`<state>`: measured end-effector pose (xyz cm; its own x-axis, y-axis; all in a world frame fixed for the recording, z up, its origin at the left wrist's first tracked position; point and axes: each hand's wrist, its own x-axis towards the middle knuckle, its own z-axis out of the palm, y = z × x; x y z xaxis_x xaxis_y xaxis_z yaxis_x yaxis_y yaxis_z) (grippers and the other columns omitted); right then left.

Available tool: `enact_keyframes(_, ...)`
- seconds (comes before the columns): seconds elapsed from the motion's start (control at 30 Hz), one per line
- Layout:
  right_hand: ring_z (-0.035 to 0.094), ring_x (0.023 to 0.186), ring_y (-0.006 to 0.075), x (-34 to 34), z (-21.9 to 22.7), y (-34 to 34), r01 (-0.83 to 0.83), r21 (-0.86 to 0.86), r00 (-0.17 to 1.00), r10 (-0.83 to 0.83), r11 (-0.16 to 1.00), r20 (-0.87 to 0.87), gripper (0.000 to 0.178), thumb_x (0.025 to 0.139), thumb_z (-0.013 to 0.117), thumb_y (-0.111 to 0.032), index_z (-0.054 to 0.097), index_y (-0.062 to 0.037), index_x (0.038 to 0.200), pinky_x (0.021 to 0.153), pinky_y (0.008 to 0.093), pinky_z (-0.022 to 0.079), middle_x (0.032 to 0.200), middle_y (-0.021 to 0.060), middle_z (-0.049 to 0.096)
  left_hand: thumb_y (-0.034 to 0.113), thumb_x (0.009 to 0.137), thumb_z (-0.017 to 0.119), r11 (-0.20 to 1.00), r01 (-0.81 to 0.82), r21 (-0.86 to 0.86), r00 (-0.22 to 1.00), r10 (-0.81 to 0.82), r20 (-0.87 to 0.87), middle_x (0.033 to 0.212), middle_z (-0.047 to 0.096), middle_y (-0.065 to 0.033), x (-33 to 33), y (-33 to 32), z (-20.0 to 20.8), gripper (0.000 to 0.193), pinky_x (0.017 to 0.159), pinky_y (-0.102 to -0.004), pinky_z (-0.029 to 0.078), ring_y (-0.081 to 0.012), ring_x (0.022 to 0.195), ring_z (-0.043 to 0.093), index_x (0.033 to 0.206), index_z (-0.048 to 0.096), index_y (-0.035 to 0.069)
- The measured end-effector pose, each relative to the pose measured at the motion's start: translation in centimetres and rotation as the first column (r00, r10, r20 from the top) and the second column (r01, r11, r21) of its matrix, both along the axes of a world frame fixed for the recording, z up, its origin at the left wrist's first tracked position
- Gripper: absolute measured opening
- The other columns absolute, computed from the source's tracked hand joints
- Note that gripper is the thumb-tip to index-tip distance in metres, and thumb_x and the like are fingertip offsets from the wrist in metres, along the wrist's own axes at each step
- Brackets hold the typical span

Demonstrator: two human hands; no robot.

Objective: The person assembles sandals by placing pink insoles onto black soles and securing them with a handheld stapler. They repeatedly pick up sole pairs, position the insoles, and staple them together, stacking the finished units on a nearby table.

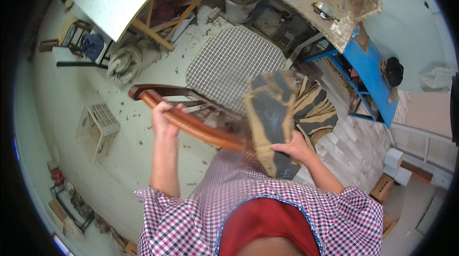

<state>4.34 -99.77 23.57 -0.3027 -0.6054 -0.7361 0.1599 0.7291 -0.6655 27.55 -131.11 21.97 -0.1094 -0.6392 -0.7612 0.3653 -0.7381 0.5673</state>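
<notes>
Left hand (165,118) wraps tight around the curved wooden back rail (201,129) of a chair. Right hand (292,150) grips a stack of dark, tan-edged cut sheets (271,122), lifted tilted over the rail's right end. Checked seat cushion (234,62) lies beyond; more cut pieces (318,112) piled at right near blue bench (373,77).

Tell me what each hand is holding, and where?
The left hand grips the wooden chair's curved top rail near its left end. The right hand holds a flat dark-and-tan cut piece by its lower edge.
</notes>
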Motion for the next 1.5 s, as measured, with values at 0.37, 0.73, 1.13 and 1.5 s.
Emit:
enact_keyframes(0.37,0.049,0.123,0.0293,-3.9,0.5,-1.2,-0.322,0.064,0.894,0.325,0.945,-0.308,0.092,0.069,0.081,-0.037,0.037,0.0034,0.14,0.105,0.036,0.038,0.135,0.0204,0.049,0.011,0.06,0.054,0.994,0.09,-0.066,0.96,-0.069,0.271,0.099,0.049,-0.0142,16.2,-11.8,-0.1,0.055,0.073,-0.048,0.052,-0.0336,0.083,0.056,0.114,0.045,0.003)
enact_keyframes(0.73,0.059,0.104,0.0199,-19.4,9.8,-5.9,0.064,-0.226,0.982,-0.102,0.972,-0.16,0.073,0.064,0.084,-0.022,0.052,0.0004,0.126,0.094,0.0331,0.045,0.114,0.0097,0.063,0.008,0.09,0.052,0.501,0.668,-0.551,0.424,0.351,0.835,0.121,0.057,-0.0166,6.6,-10.9,3.5,0.039,0.099,-0.0373,0.042,-0.0257,0.111,0.056,0.126,0.051,-0.006)
enact_keyframes(1.13,0.06,0.101,0.0214,-35.0,8.1,-19.7,-0.403,-0.156,0.915,0.401,0.902,-0.048,0.079,0.065,0.084,-0.033,0.05,0.0043,0.126,0.09,0.0322,0.048,0.112,0.0149,0.064,0.073,0.077,0.053,0.851,0.377,-0.366,0.655,-0.524,-0.545,0.143,0.04,-0.0098,-35.4,2.0,2.9,0.096,0.109,-0.0454,0.034,-0.0276,0.131,0.039,0.144,0.031,0.009)
enact_keyframes(1.5,0.057,0.109,0.0255,-49.0,16.1,-24.0,-0.449,-0.207,0.803,0.292,0.869,-0.519,0.083,0.067,0.081,-0.033,0.044,0.0033,0.132,0.097,0.0348,0.045,0.12,0.0192,0.059,0.015,0.087,0.061,0.751,0.458,-0.476,0.603,-0.656,-0.454,0.13,0.05,-0.0138,-54.6,-3.4,6.4,0.056,0.103,-0.042,0.041,-0.028,0.12,0.05,0.134,0.037,-0.002)
